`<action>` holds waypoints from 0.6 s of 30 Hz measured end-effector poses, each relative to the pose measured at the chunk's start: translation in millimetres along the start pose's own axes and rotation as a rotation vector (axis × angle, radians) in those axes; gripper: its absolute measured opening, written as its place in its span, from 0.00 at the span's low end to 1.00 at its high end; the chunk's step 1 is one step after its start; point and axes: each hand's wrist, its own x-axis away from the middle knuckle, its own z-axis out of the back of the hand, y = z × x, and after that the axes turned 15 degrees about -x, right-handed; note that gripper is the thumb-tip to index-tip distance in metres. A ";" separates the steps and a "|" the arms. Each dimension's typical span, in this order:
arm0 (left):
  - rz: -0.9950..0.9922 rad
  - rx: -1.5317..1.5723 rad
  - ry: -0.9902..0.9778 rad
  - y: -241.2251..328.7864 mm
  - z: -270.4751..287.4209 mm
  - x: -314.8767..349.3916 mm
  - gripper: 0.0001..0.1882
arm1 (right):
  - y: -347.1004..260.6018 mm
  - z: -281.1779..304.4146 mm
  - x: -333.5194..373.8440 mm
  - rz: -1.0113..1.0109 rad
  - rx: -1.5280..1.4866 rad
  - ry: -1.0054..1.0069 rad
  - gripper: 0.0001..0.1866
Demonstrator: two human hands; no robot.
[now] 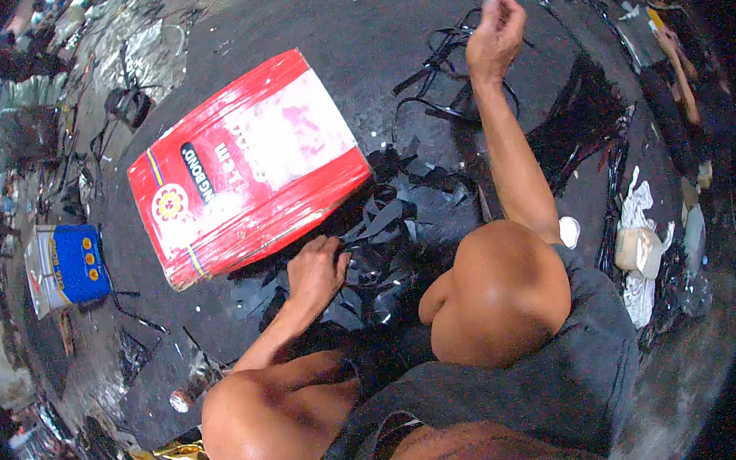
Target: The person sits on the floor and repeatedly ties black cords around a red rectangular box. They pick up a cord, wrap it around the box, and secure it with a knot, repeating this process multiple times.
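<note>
Down on the dark floor (353, 41), the left hand (315, 269) is curled over a heap of black scraps (385, 229), fingers bent and pinched together on one dark strip just beside the lower edge of a big red and white tin can (246, 166) lying on its side. Well apart, the right hand (495, 30) is raised at arm's length, fingers closed into a loose fist; whether it grips one of the thin black strips (442, 77) beneath it cannot be told. Both bare knees are drawn up below. A blue and white packet (68, 266) lies off to the left, and a pale container (637, 248) with white rags sits to the right.
</note>
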 end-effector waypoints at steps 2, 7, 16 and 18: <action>0.052 0.259 0.029 6.3 23.2 -4.4 0.10 | -73.9 3.2 15.7 -0.099 -0.119 -0.359 0.09; 0.044 0.540 -0.061 11.4 137.2 -22.7 0.08 | -186.1 9.5 94.9 -0.564 -0.809 -1.523 0.29; 0.242 0.805 0.075 -7.3 220.5 -1.6 0.09 | -215.7 4.8 63.0 -0.831 -0.721 -1.607 0.23; 0.223 0.714 0.072 -31.4 222.5 10.0 0.10 | -200.1 -2.7 62.8 -0.621 -0.741 -1.531 0.22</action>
